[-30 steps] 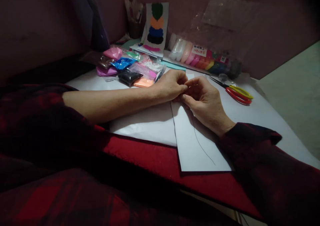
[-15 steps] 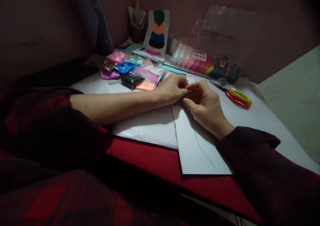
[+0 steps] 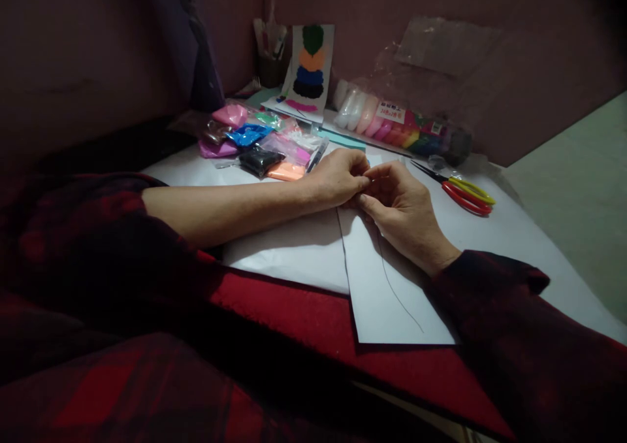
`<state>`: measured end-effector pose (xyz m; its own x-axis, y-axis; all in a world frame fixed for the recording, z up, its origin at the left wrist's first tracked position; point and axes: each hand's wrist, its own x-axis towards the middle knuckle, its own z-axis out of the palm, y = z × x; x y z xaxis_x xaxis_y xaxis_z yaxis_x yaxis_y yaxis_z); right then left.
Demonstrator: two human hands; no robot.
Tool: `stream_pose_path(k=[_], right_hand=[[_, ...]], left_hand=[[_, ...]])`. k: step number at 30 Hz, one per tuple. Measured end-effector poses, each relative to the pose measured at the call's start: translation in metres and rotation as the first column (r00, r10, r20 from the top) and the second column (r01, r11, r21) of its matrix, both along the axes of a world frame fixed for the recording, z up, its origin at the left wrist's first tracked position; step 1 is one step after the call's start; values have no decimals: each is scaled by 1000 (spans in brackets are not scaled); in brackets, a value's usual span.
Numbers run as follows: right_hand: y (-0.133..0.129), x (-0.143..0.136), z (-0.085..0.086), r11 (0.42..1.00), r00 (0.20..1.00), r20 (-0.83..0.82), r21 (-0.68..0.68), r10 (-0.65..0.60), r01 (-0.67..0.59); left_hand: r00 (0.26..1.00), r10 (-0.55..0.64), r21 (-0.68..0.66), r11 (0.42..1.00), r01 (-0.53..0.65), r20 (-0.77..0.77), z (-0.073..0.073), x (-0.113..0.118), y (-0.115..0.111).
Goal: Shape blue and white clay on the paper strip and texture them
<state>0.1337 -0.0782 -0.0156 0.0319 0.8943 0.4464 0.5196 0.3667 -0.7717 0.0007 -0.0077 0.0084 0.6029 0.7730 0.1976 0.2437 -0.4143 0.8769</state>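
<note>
The sheet (image 3: 367, 299) is lying under and in front of the hands, its near edge reaching over the red cloth (image 3: 294, 309). A thin dark line (image 3: 390, 289) is curving down it from beside the right hand (image 3: 406, 214); whether it is drawn or a loose thread, I cannot tell.

The sheet is probably weighing next to nothing, bending easily, sliding on the smooth cover (image 3: 289, 253) and creasing under a hard pinch. Its near left corner is offering a good hold, with a flat fingertip steadying the middle. If the line is thread, it is likely soft and slippery, best pinched near its end.

The left hand (image 3: 337, 178) is bending its thumb and fingers inward, meeting the right hand's curled fingertips above the sheet. Anything pinched there is being hidden, so I cannot tell whether either is gripping.

To the right, the scissors (image 3: 467, 196) are lying on the cover, handles toward the near side. Beyond the left wrist, the soft-looking packets (image 3: 259, 161) are heaping together beside a pen (image 3: 317, 155). Farther back, the colour pack (image 3: 386, 117) is lying lengthwise beside the painted card (image 3: 309, 77), which is leaning upright.
</note>
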Motion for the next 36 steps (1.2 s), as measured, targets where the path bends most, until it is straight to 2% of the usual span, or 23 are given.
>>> stream_pose_path(k=[36], right_hand=[[-1,-2,2,1000,1000,4,4,-7,7]], left_hand=[[1000,-16,-44,999,17,22,1,0,-1]])
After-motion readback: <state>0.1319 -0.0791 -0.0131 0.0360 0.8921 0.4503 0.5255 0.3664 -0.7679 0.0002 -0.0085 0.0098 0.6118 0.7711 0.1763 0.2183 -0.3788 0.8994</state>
